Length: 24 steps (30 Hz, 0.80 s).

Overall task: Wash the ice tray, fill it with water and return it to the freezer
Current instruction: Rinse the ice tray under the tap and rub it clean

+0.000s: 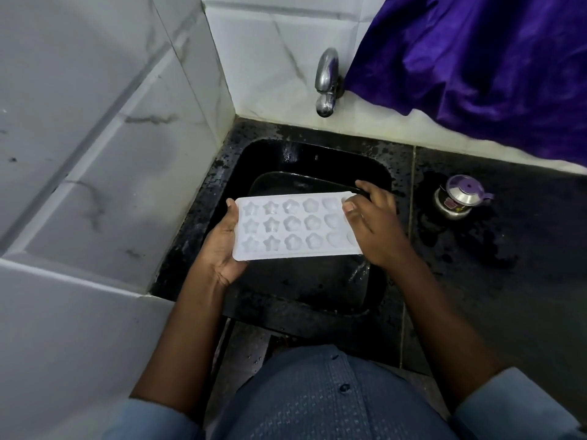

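A white ice tray (pixel 292 230) with star- and flower-shaped cups is held level over the black sink (pixel 378 173). My left hand (pixel 222 246) grips its left end, palm under the tray and thumb at the edge. My right hand (pixel 371 223) holds the right end, thumb on top and fingers curled round the far corner. The chrome tap (pixel 327 81) sticks out of the tiled wall above the sink; no water is running from it.
A dark pan or plate (pixel 286 182) lies in the sink under the tray. On the wet black counter to the right stands a small steel pot with a purple lid (pixel 460 198). A purple cloth (pixel 476 58) hangs at top right. White tiled walls (pixel 95 122) close in the left side.
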{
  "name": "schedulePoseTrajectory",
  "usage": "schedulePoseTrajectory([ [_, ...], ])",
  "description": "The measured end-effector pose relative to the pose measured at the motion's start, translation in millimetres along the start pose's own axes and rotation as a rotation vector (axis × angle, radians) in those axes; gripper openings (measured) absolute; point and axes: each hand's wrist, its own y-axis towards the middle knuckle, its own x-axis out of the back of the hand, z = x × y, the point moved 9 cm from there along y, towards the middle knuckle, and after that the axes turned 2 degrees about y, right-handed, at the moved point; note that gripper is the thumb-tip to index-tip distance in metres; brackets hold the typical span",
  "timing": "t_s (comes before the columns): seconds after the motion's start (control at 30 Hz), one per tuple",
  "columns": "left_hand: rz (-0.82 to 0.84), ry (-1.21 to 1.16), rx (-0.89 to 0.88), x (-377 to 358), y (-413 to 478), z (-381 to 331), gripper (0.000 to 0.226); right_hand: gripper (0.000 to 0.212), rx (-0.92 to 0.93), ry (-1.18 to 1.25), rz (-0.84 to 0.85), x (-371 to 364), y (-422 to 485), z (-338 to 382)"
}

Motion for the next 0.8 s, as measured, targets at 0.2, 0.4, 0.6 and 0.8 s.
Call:
schedulePoseTrajectory([
  [0.2,-0.026,0.040,-0.026,3,1,-13,0.074,0.054,-0.003,-0.007,0.016,-8,4,8],
  [0.4,-0.036,0.043,-0.046,2,1,-22,0.072,0.052,0.012,-0.041,0.010,-11,8,13],
  [0.6,-0.066,0.063,-0.056,3,-1,-23,0.075,0.054,-0.012,-0.065,0.032,-11,8,15],
  [0.8,-0.108,0.103,-0.072,7,-2,-25,0.073,0.053,-0.042,-0.089,0.052,-12,8,15],
])
